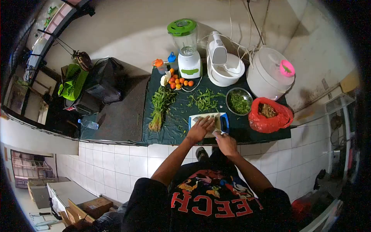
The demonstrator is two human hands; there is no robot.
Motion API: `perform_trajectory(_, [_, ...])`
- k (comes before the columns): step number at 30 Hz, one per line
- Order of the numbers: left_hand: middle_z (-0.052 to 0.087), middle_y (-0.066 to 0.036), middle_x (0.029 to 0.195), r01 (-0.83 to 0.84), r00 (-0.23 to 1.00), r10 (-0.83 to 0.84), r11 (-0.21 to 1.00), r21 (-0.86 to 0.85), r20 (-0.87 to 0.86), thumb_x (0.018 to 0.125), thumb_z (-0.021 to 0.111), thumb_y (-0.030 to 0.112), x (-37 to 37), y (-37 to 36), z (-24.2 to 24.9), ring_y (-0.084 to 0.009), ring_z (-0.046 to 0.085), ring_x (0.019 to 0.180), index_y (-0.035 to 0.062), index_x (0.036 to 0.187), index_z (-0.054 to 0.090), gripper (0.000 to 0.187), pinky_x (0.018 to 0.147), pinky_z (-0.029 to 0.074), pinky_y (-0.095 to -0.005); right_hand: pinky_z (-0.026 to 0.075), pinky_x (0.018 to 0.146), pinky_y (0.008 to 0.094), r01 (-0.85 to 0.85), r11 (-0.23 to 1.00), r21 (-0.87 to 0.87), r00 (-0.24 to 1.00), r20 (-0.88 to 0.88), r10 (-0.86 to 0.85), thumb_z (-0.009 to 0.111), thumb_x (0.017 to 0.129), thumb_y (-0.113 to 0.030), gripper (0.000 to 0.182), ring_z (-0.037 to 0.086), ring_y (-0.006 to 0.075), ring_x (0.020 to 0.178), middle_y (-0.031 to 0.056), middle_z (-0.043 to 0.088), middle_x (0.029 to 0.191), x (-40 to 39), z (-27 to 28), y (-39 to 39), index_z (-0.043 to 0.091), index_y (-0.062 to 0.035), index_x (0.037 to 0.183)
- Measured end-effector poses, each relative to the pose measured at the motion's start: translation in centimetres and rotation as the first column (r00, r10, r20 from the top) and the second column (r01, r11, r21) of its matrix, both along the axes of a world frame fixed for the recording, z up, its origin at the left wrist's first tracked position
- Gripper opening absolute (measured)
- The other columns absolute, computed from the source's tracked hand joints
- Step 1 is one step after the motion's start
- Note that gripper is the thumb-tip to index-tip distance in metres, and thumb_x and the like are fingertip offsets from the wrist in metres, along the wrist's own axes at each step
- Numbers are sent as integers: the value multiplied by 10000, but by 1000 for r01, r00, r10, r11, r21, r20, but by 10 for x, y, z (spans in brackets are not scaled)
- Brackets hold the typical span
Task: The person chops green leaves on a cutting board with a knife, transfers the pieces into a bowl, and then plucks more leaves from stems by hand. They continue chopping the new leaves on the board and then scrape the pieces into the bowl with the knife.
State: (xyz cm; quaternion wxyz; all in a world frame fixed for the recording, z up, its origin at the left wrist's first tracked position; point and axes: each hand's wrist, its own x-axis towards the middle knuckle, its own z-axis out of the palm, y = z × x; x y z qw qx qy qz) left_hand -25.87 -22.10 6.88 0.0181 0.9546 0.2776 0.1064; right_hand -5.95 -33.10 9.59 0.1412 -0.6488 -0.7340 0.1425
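A white cutting board (223, 116) with blue ends lies near the front edge of the green-covered table. My left hand (201, 128) rests over the board, fingers extended and pressed on a knife blade or the greens beneath; the exact contact is hidden. Closed at the board's front right, my right hand (225, 143) grips a white knife handle (217, 134). Some cut greens show by my left fingertips. Behind the board lie loose green leaves (205, 100). A metal bowl (239, 101) of chopped greens stands to the right. At the left lies a bundle of leafy greens (161, 104).
A red plastic bag (270, 116) holding cut stems sits right of the bowl. Tomatoes (177, 81), a blender (189, 63), a stand mixer (224, 65) and a large white container (270, 73) stand along the back. A bottle (89, 124) lies on the left counter.
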Motion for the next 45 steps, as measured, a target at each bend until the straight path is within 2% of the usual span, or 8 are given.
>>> perform_trajectory(4, [514,-122,1491,-163,963,204,961,-224,175,908,545,107,-14,-9,5,-315,468,1397,74,1455,513,550,1175,378,-442,557,729,559,-61,980,-190,989,-147,33,566,1014,-254,368,695,436,857,228,705,1024,3,-8,-12,578,-122,1358])
perform_trajectory(7, [674,-113,1038,-316,857,425,880,-354,292,921,609,109,-31,-40,6,-330,646,1038,84,1110,698,210,857,565,-441,539,762,588,-153,965,-214,956,-278,89,525,1025,-232,411,678,461,942,257,696,1062,9,-20,-9,525,-99,1415])
perform_trajectory(10, [671,-102,909,-380,845,464,871,-312,267,931,624,117,-38,-61,10,-332,658,920,90,1025,700,124,759,567,-459,547,768,549,-111,964,-242,966,-255,47,536,1028,-256,373,680,454,883,250,709,1022,4,-27,-12,569,-76,1354])
perform_trajectory(20, [671,-166,1122,-396,862,489,813,-428,133,938,543,61,-13,-47,-16,-365,625,1125,70,1268,608,336,913,545,-460,551,779,523,18,994,-107,926,-372,-56,539,1040,-230,346,688,441,938,258,705,1049,45,-43,4,616,-30,1311])
perform_trajectory(27, [707,-223,1053,-530,744,665,648,-547,66,950,613,194,6,17,-30,-436,684,953,38,1096,707,234,846,553,-517,560,837,479,34,997,-63,911,-409,-57,577,1032,-249,342,696,415,987,230,713,1103,66,-41,-7,635,-34,1292])
perform_trajectory(31, [707,-252,936,-535,624,732,655,-534,273,962,605,236,12,56,-33,-460,675,936,8,965,726,258,809,547,-534,561,848,476,106,988,-113,890,-432,-145,575,1036,-249,357,698,418,982,236,712,1123,82,-52,-6,622,-25,1309])
perform_trajectory(34, [710,-247,936,-590,623,762,606,-533,178,957,602,242,19,72,-28,-455,680,952,17,963,724,256,819,550,-535,544,903,502,213,972,98,908,-387,-160,516,1065,-237,388,675,440,1030,279,681,1181,87,-75,-2,582,19,1348])
perform_trajectory(45, [722,-190,1045,-642,749,633,618,-454,-196,919,659,261,23,124,-45,-404,711,963,67,1002,693,215,818,585,-530,516,874,519,240,967,84,940,-269,-210,573,1018,-200,436,618,455,1032,263,603,1186,72,-86,9,514,15,1392])
